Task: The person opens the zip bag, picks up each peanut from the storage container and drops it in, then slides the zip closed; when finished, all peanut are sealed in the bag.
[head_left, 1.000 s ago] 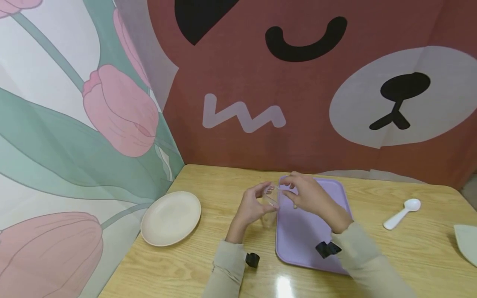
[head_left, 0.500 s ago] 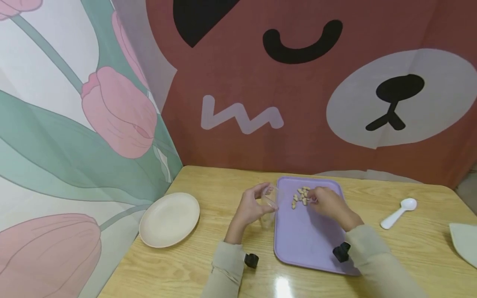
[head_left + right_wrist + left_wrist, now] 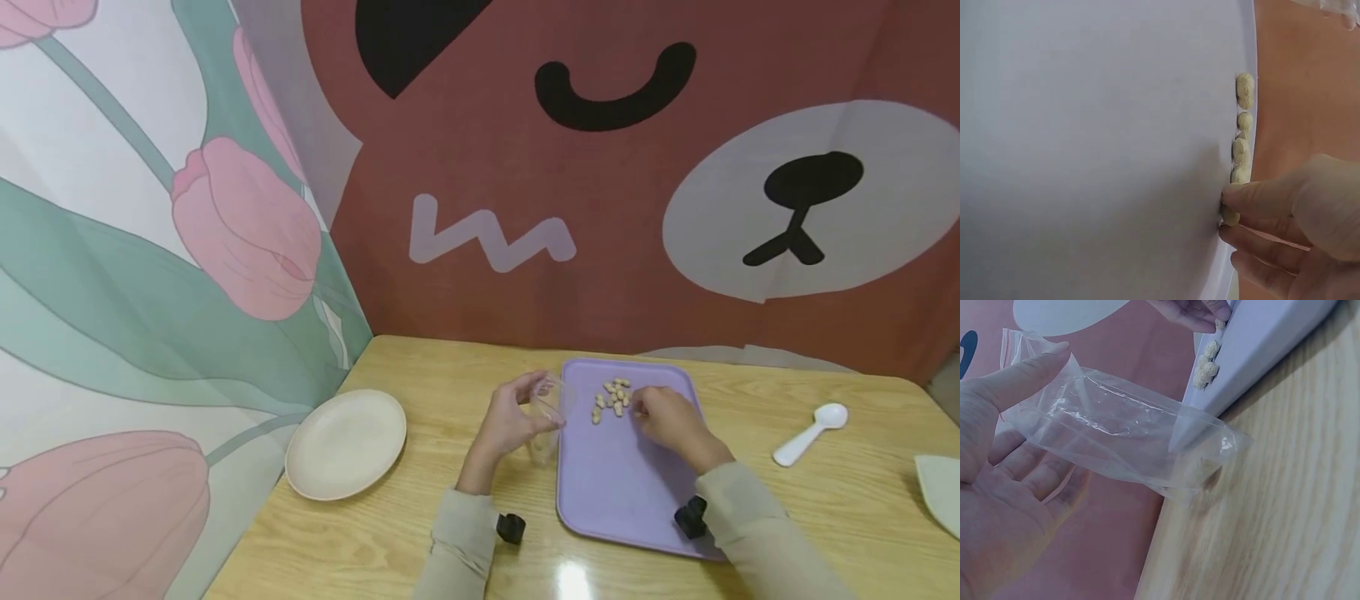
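My left hand holds a clear zip-lock bag beside the left edge of a purple tray. Thumb and fingers keep the bag's mouth spread, and its body hangs down over the wooden table; nothing shows inside it. Several unshelled peanuts lie in a loose cluster on the far part of the tray. At the right side of that cluster, my right hand reaches down to the tray. In the right wrist view its thumb and fingertips pinch a peanut at the end of the row.
A cream round plate sits left on the table. To the right of the tray lies a white spoon. Part of a pale dish shows at the right edge. Printed cloth hangs behind the table.
My right hand has gone from the bag's mouth to the peanuts on the tray, uncovering the cluster. The left hand stays in place with the bag.
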Tool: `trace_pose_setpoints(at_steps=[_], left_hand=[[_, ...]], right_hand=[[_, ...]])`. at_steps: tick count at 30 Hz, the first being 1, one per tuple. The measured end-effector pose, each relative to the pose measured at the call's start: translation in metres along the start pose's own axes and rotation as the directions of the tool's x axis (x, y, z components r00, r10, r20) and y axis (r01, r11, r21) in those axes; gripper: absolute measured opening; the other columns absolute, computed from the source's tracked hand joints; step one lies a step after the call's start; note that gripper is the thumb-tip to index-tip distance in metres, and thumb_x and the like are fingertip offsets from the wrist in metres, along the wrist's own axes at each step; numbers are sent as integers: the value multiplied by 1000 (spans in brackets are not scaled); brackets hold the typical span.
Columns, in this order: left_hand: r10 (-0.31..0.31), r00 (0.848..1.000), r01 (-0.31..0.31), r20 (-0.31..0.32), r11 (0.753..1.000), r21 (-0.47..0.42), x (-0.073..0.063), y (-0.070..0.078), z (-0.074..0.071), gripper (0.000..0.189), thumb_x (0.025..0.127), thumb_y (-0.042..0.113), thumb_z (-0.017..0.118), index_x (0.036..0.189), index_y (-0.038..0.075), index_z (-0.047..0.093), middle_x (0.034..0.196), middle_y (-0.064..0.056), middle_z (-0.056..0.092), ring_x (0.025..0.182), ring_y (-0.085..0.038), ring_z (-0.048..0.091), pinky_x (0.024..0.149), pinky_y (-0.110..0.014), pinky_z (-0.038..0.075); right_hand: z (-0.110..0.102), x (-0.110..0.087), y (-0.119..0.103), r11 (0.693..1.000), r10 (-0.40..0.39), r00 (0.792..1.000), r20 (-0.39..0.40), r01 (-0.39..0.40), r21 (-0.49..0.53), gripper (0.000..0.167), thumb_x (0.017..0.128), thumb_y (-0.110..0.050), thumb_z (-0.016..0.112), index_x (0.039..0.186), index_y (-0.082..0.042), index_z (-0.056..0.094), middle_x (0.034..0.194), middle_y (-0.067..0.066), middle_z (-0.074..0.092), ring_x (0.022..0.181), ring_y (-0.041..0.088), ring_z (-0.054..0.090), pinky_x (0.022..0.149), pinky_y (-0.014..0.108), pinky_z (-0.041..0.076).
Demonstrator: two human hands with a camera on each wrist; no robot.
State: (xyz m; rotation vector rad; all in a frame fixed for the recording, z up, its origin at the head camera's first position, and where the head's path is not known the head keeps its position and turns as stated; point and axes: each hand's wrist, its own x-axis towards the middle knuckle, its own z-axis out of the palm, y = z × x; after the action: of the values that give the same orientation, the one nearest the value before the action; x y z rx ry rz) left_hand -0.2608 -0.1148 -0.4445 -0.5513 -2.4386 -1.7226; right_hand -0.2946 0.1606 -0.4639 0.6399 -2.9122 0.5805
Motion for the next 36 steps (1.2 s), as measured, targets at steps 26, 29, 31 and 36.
trace_pose_setpoints(at_steps=[26,29,31,36], left_hand=[[3,1000,-3,10,1000,-17,0,-4,-6,72,74,7,88,138,2,56,126,-6,67,112,-19,62,96,-34,49],[19,1000,-18,19,1000,-25,1,-5,-5,72,74,8,87,139,2,55,125,-9,67,113,-19,62,96,-34,48],[26,999,-26,22,999,-26,1,-6,-4,72,75,9,87,139,2,55,124,-9,67,114,-19,62,96,-33,48],[20,1000,-19,15,1000,-14,2,-6,-4,73,75,7,87,140,4,55,128,-7,65,115,-19,61,97,-34,47]], right_hand=[[-62,27,-115,938,-327,924,-196,343,49,16,82,8,74,96,2,74,84,7,65,77,23,65,66,38,55],[-61,29,-124,920,-361,910,-203,383,80,15,82,8,74,95,1,73,85,6,66,78,22,66,68,38,55],[-59,30,-128,914,-367,910,-192,391,105,15,82,7,74,97,2,74,86,6,67,79,20,66,69,36,56],[-54,31,-131,910,-372,914,-163,393,127,16,83,7,74,98,1,74,87,6,68,79,18,65,69,34,55]])
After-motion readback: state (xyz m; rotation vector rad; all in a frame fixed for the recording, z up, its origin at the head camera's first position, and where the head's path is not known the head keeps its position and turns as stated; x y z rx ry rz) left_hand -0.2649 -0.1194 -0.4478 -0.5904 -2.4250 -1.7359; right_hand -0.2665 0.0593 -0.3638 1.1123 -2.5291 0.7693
